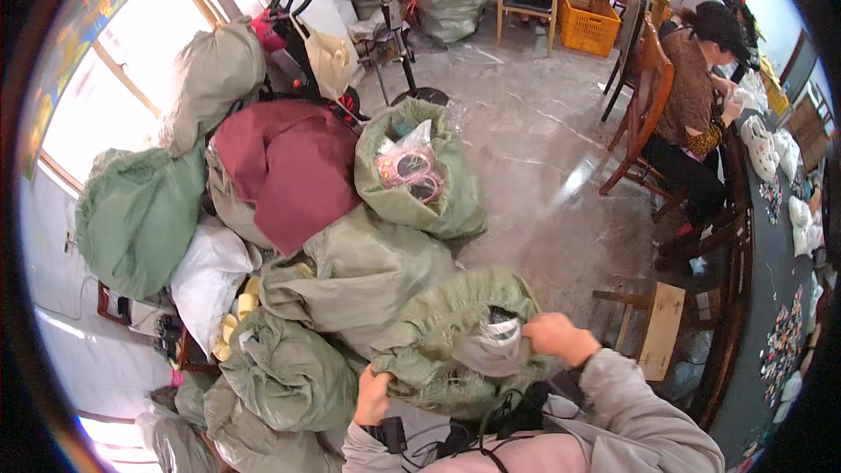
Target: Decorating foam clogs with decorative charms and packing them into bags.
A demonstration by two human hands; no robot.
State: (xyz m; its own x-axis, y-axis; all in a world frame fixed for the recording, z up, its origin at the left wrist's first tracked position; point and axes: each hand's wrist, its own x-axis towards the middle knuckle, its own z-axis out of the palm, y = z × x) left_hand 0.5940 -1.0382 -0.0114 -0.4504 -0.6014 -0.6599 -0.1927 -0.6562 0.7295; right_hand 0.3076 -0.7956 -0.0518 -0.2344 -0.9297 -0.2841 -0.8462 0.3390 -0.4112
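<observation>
The green woven sack (pixel 455 342) lay directly in front of the person, low in the view, leaning against a heap of similar green sacks (pixel 289 368) that spread to the left, with a dark red bag (pixel 289 166) on top of the heap. Its mouth was gathered open and something grey and shiny showed inside. Another green sack (pixel 412 184) stood open farther away, holding clear packets with pink rings.

The right hand (pixel 552 335) was closed on the rim of the sack at its right side. The left hand (pixel 372 394) gripped the cloth at the lower left edge.

To handle the sack well, I judged both grips should stay firm on the rim and pull apart evenly, so the mouth stayed wide and nothing spilled onto the stone floor (pixel 543 149).
</observation>
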